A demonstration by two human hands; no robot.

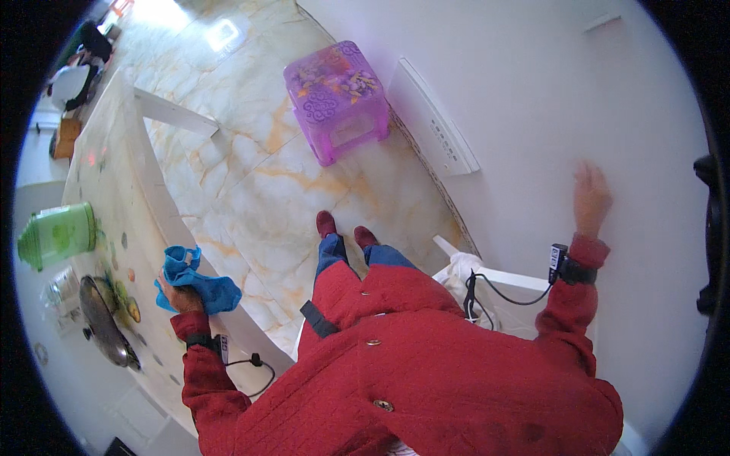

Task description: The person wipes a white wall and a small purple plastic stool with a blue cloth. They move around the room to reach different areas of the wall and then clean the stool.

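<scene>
My left hand (183, 297) grips a bunched blue cloth (208, 290) over the near edge of a long table (145, 182). Part of the cloth hides the fingers. A printed cover with fruit shapes lies on the tabletop. Beyond the cloth stand an oval metal pan or tray (105, 322) with a dark rim and a green plastic container (65, 231). My right hand (592, 199) is raised beside the white wall (530, 114), blurred, with no object visible in it. Whether it touches the wall I cannot tell.
A purple flowered plastic stool (336, 85) stands on the marbled tile floor (239, 188) by the wall. A white panel with vent slots (433, 122) leans there. Near my right side is a white frame (513, 279) with pale cloth and a black cable (513, 299).
</scene>
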